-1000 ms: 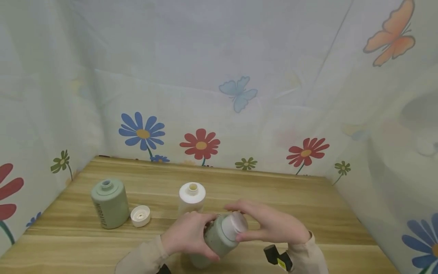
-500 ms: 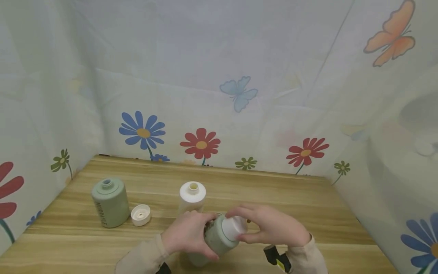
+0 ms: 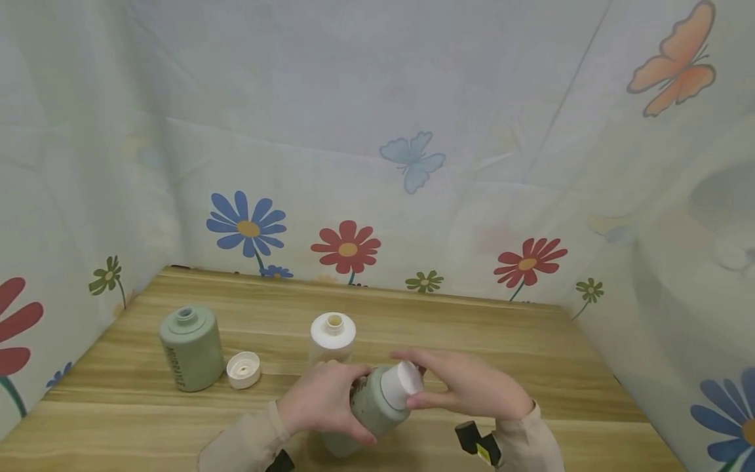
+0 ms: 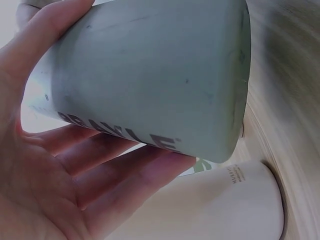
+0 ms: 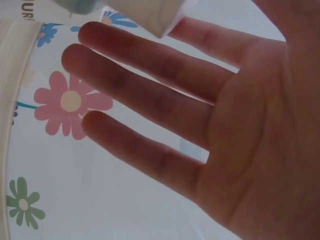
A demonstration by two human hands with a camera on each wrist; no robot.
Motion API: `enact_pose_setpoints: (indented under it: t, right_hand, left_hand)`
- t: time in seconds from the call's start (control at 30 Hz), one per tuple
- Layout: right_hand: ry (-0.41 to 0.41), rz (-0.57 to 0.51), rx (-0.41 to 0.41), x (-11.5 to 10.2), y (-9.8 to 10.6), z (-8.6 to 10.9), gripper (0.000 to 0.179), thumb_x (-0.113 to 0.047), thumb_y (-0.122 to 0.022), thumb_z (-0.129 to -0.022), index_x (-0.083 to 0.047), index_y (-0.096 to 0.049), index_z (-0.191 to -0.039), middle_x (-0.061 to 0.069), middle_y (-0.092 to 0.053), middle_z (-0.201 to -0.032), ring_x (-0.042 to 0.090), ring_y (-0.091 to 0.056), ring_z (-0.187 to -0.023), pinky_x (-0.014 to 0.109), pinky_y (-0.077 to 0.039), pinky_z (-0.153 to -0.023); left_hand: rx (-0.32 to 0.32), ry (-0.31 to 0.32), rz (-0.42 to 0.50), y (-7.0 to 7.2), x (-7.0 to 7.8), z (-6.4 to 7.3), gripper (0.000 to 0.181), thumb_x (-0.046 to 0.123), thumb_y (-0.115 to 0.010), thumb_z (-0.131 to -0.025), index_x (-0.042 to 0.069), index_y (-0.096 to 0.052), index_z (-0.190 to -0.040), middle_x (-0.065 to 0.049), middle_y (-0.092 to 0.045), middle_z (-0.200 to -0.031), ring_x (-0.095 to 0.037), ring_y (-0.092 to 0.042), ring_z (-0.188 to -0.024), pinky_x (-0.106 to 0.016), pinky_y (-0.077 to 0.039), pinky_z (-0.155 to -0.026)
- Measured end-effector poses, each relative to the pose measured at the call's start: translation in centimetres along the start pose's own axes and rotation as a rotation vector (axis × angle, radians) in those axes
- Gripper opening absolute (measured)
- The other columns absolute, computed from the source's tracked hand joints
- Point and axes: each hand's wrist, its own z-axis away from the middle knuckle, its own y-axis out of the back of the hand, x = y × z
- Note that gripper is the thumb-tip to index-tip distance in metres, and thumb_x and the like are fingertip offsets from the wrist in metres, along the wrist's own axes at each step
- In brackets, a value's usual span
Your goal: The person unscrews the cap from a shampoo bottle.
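My left hand (image 3: 324,401) grips a pale green bottle (image 3: 373,410) around its body, tilted so its top leans right. Dark lettering on that bottle's side shows in the left wrist view. A white cap (image 3: 401,384) sits at the bottle's top. With thumb and forefinger my right hand (image 3: 474,387) pinches this cap; its other fingers (image 5: 145,95) stretch out straight in the right wrist view. Just behind the left hand stands a white bottle (image 3: 333,335) with an uncapped neck, its lower part hidden by the hand.
Another green bottle (image 3: 193,354), uncapped, stands upright on the left of the wooden table (image 3: 472,328). Beside it lies a white cap (image 3: 243,371), hollow side up. A flower-printed cloth (image 3: 283,131) hangs behind and along both sides of the table.
The right fingers have shifted around the cap, closing over it half a second ago and now reaching out straighter again. The left hand and its bottle have barely moved.
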Motion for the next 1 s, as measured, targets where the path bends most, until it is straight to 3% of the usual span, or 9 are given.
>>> enact_pose_setpoints:
  t: [0.13, 0.27, 0.4, 0.5, 0.57, 0.63, 0.8, 1.0]
  right_hand:
    - [0.004, 0.009, 0.008, 0.33, -0.17, -0.08, 0.055, -0.05, -0.059, -0.09, -0.017, -0.052, -0.134, -0.012, -0.064, -0.108, -0.001, -0.057, -0.093, 0.021, -0.051, -0.082]
    - [0.037, 0.028, 0.003, 0.42, -0.13, -0.13, 0.048, -0.044, -0.062, -0.092, -0.02, -0.053, -0.132, -0.01, -0.064, -0.116, 0.001, -0.058, -0.096, 0.022, -0.052, -0.083]
    - [0.144, 0.06, -0.007, 0.53, -0.01, -0.17, 0.046, -0.027, -0.067, -0.091, -0.023, -0.052, -0.134, -0.007, -0.059, -0.128, 0.006, -0.06, -0.105, 0.027, -0.053, -0.09]
    - [0.244, 0.083, 0.002, 0.65, 0.04, -0.16, 0.05, -0.014, -0.068, -0.088, -0.023, -0.052, -0.134, -0.005, -0.057, -0.129, 0.009, -0.06, -0.107, 0.028, -0.053, -0.091]
    - [0.27, 0.079, 0.0, 0.67, 0.03, -0.17, 0.053, -0.012, -0.07, -0.087, -0.022, -0.05, -0.135, -0.004, -0.056, -0.129, 0.009, -0.059, -0.109, 0.028, -0.053, -0.092]
    - [0.243, 0.049, -0.009, 0.59, 0.05, -0.15, 0.055, -0.019, -0.07, -0.088, -0.023, -0.048, -0.138, -0.004, -0.055, -0.132, 0.009, -0.059, -0.111, 0.03, -0.053, -0.093]
    - [0.085, -0.051, -0.043, 0.35, 0.02, -0.12, 0.063, -0.045, -0.062, -0.09, -0.02, -0.041, -0.144, -0.005, -0.052, -0.14, 0.01, -0.056, -0.118, 0.032, -0.051, -0.098]
    - [0.033, -0.058, -0.059, 0.35, -0.16, -0.43, 0.058, -0.048, -0.058, -0.092, -0.015, -0.048, -0.138, -0.003, -0.057, -0.134, 0.009, -0.057, -0.114, 0.03, -0.051, -0.095]
  left_hand:
    - [-0.002, 0.003, 0.005, -0.06, -0.04, -0.03, 0.075, 0.05, -0.088, -0.053, 0.012, -0.065, -0.114, 0.005, -0.071, -0.093, 0.0, -0.061, -0.076, -0.02, -0.049, -0.067]
    - [0.009, -0.003, -0.014, -0.17, -0.19, -0.08, 0.074, 0.05, -0.089, -0.052, 0.013, -0.065, -0.113, 0.007, -0.071, -0.091, 0.0, -0.06, -0.075, -0.02, -0.048, -0.066]
    - [0.01, -0.012, -0.032, -0.25, -0.32, -0.1, 0.073, 0.051, -0.089, -0.052, 0.014, -0.065, -0.111, 0.007, -0.07, -0.09, 0.0, -0.059, -0.074, -0.019, -0.047, -0.064]
    - [0.004, -0.009, -0.03, -0.3, -0.36, -0.1, 0.072, 0.05, -0.089, -0.053, 0.014, -0.064, -0.11, 0.007, -0.07, -0.089, 0.001, -0.059, -0.073, -0.019, -0.047, -0.064]
    - [0.002, -0.004, -0.03, -0.29, -0.39, -0.09, 0.072, 0.05, -0.089, -0.053, 0.014, -0.064, -0.11, 0.007, -0.07, -0.089, 0.0, -0.059, -0.073, -0.019, -0.047, -0.064]
    - [0.004, -0.001, -0.03, -0.28, -0.4, -0.08, 0.071, 0.05, -0.089, -0.052, 0.014, -0.064, -0.109, 0.008, -0.07, -0.088, 0.0, -0.059, -0.073, -0.019, -0.047, -0.064]
    - [0.017, -0.006, -0.035, -0.24, -0.42, -0.05, 0.072, 0.05, -0.089, -0.051, 0.014, -0.065, -0.109, 0.008, -0.07, -0.088, 0.0, -0.06, -0.073, -0.019, -0.047, -0.064]
    - [0.017, -0.012, -0.029, -0.27, -0.41, -0.11, 0.074, 0.051, -0.089, -0.052, 0.015, -0.065, -0.111, 0.008, -0.07, -0.09, 0.001, -0.059, -0.074, -0.019, -0.048, -0.065]
